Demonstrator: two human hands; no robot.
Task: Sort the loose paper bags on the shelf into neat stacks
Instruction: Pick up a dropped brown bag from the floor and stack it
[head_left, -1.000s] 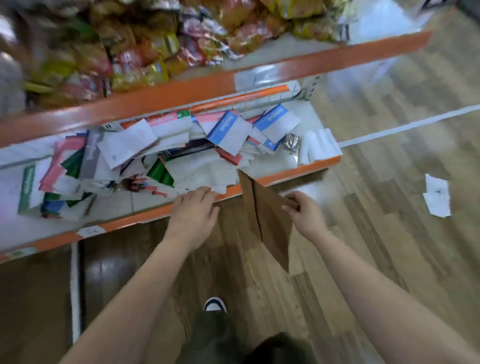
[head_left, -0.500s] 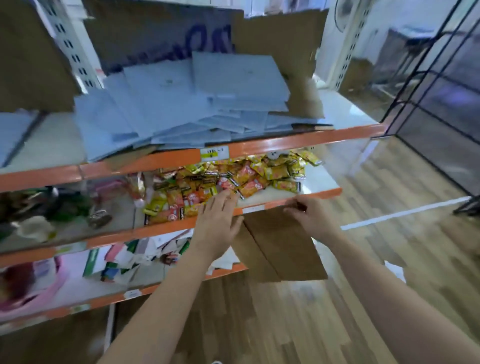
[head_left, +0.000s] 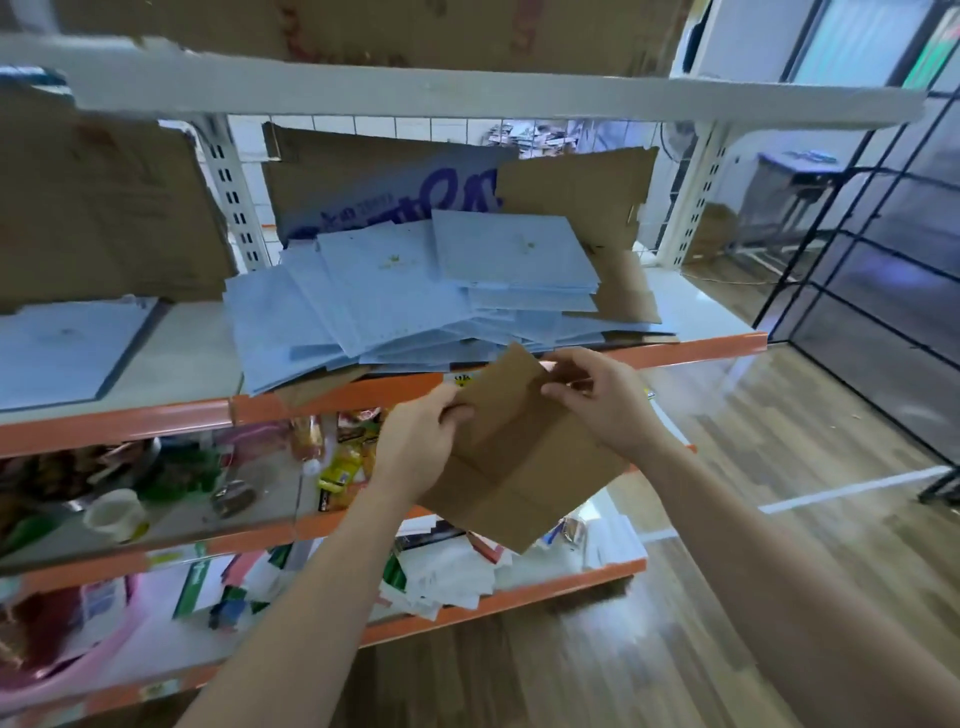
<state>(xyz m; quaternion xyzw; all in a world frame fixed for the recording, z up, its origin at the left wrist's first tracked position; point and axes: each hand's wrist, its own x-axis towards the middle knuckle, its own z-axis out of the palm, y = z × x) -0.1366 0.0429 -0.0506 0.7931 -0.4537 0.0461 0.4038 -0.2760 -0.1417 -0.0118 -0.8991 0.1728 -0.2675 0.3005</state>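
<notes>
Fingers (head_left: 561, 388) on left hand (head_left: 421, 441) and right hand (head_left: 608, 405) pinch top edge of brown bag (head_left: 519, 467) before shelf lip (head_left: 701, 348).

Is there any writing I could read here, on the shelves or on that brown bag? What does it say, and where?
Nothing here reads clearly.
Purple lettering on the cardboard sheet at the back: too blurred to read.
Print on the yellow label on the shelf edge: too small.
Print on the snack packets: blurred.
The brown paper bag: no print shows.
</notes>
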